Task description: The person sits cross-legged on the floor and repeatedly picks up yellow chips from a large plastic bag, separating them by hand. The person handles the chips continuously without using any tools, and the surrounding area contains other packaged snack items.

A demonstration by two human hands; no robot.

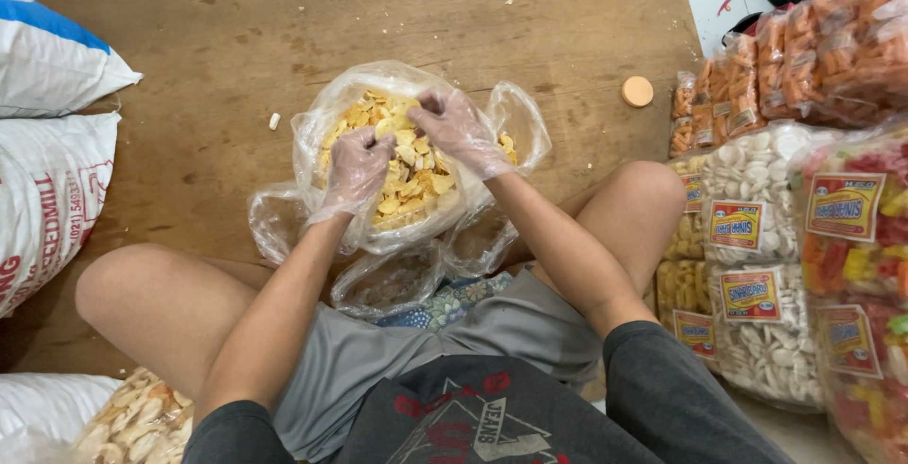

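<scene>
The clear plastic bag (pixel 322 133) lay open-mouthed, its rim spread around both grips. Yellow chips (pixel 411 185) filled it in a loose heap, directly beneath and between the grips.

A single head-worn camera looks steeply down, close over the person's lap and the wooden board (pixel 218 57).

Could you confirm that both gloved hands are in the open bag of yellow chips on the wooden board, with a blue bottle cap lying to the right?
Not quite: the cap is orange, not blue, as the head view shows. The rest stands: the left hand and right hand, both in thin clear gloves, are in the open bag of yellow chips on the wooden board, and the cap lies to the right.
</scene>
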